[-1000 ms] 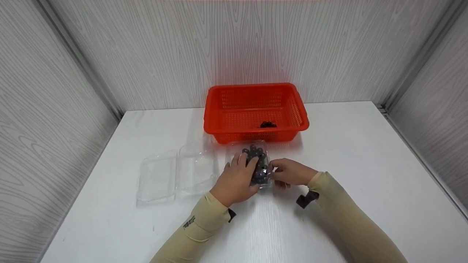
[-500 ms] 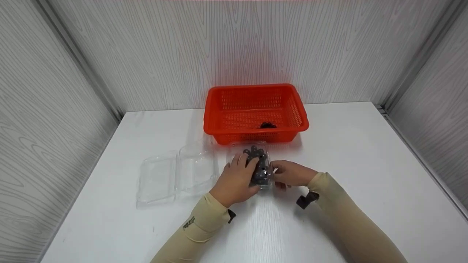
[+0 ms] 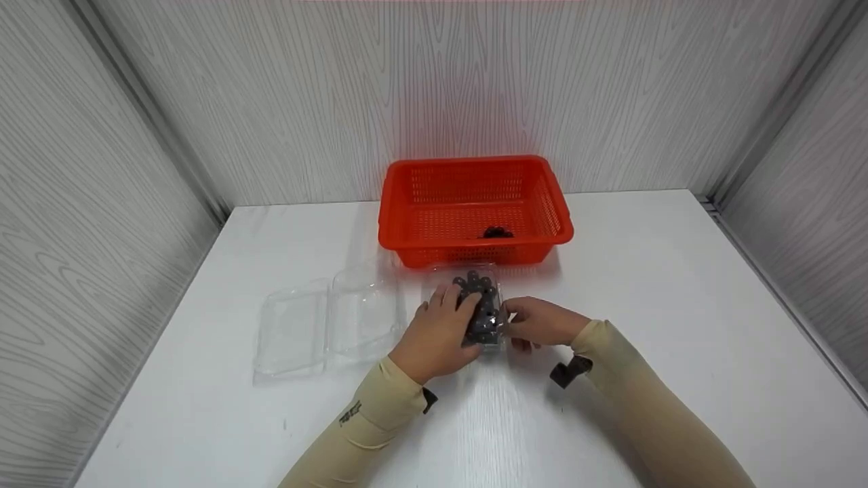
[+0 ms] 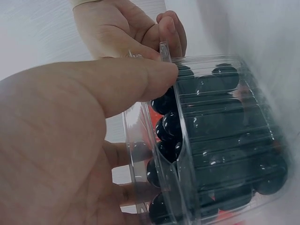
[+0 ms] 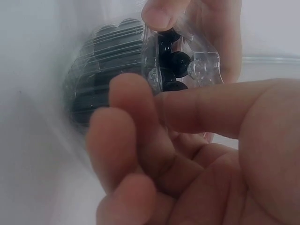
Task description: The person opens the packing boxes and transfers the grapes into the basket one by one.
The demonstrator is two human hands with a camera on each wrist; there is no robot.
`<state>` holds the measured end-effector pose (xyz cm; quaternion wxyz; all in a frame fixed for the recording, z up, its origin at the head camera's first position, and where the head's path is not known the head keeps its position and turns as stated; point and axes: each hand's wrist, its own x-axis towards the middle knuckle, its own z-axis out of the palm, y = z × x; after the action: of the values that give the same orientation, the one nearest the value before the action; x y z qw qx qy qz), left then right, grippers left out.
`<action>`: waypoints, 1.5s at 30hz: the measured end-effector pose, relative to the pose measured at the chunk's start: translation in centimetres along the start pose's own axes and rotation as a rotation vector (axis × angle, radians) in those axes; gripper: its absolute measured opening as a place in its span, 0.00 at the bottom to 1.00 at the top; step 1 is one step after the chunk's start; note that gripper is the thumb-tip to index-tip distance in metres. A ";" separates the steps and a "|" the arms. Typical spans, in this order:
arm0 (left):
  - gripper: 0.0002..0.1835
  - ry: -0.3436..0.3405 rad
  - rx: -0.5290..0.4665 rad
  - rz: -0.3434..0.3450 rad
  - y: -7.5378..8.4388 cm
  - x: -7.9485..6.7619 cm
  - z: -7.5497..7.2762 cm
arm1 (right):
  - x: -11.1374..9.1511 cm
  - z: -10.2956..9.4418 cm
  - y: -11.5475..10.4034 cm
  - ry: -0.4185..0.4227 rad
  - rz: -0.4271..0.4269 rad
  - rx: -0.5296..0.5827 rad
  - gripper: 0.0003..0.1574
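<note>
A clear plastic clamshell box (image 4: 220, 122) holding a bunch of dark, shiny grapes (image 3: 472, 279) sits in front of the red basket. My left hand (image 3: 434, 339) holds it from the left, thumb on the rim and fingers spread over the clear lid (image 5: 204, 65). In the left wrist view, the lid stands slightly apart from the base along the near side, with grapes showing in the gap. At the box's right side my right hand (image 3: 539, 320) pinches the rim between thumb and index finger. Its other fingers are loosely curled beside the ribbed wall.
The red basket (image 3: 475, 242) stands behind the box, with more dark grapes (image 3: 498, 232) inside. Left of my hands, a second clear clamshell (image 3: 329, 325) lies open on the white table (image 3: 651, 291). Pale wood-grain panels (image 3: 325, 95) enclose the back and sides.
The grape box has shifted very slightly toward me and to the right. Both hands keep nearly the same position and hold on it.
</note>
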<state>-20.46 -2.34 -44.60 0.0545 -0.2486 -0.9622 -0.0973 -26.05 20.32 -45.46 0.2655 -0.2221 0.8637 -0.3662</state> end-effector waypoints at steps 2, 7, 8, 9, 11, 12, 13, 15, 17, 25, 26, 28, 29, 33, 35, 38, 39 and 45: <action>0.42 0.007 0.003 0.004 0.0 0.0 0.1 | 0.0 0.0 0.0 -0.003 -0.006 0.001 0.06; 0.42 0.022 -0.003 0.012 -0.1 0.0 0.3 | 0.1 0.0 0.2 -0.009 -0.014 -0.005 0.06; 0.42 0.020 -0.004 0.012 -0.1 0.0 0.3 | 0.1 0.0 0.2 -0.009 -0.014 -0.008 0.06; 0.42 0.020 -0.004 0.012 -0.1 0.0 0.3 | 0.1 0.0 0.1 -0.008 -0.012 -0.012 0.06; 0.42 0.021 -0.006 0.011 -0.1 0.0 0.2 | 0.1 0.0 0.1 -0.007 -0.007 -0.016 0.06; 0.42 0.019 -0.005 0.011 -0.1 0.0 0.2 | 0.1 0.0 0.1 -0.006 -0.004 -0.017 0.06; 0.42 0.018 -0.004 0.010 -0.1 0.0 0.2 | 0.1 0.0 0.1 -0.006 -0.002 -0.018 0.06; 0.42 0.015 -0.003 0.008 0.0 0.0 0.2 | 0.1 0.0 0.0 -0.007 0.000 -0.015 0.07; 0.42 0.014 -0.004 0.007 0.0 0.1 0.1 | 0.0 0.0 0.0 -0.006 0.004 -0.013 0.06; 0.43 0.002 -0.005 0.000 0.0 0.0 0.2 | 0.1 0.0 0.1 -0.007 0.019 -0.004 0.06; 0.43 -0.003 -0.006 -0.004 0.0 0.1 0.2 | 0.1 0.0 0.1 -0.007 0.018 -0.005 0.06; 0.43 -0.004 -0.007 -0.006 0.0 0.1 0.2 | 0.1 0.1 0.1 -0.005 0.015 -0.005 0.06; 0.43 -0.005 -0.006 -0.007 0.0 0.1 0.2 | 0.1 0.1 0.1 -0.004 0.011 -0.006 0.06; 0.43 -0.005 -0.002 -0.006 0.1 0.0 0.1 | 0.0 0.1 0.1 -0.004 0.002 0.010 0.05; 0.43 -0.007 0.000 -0.007 0.1 0.0 0.0 | 0.0 0.1 0.1 -0.002 0.003 0.012 0.05; 0.43 -0.010 -0.006 -0.008 0.1 0.1 0.0 | -0.1 0.1 0.1 -0.001 0.007 0.014 0.05; 0.43 -0.012 -0.007 -0.010 0.1 0.0 0.0 | -0.1 0.1 0.1 -0.001 0.005 0.012 0.05; 0.43 -0.029 -0.005 -0.021 0.1 0.0 -0.1 | 0.0 0.2 0.2 -0.007 -0.012 0.006 0.04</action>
<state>-20.41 -2.24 -44.51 0.0389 -0.2400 -0.9651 -0.0969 -25.95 20.35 -45.75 0.2668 -0.2276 0.8605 -0.3694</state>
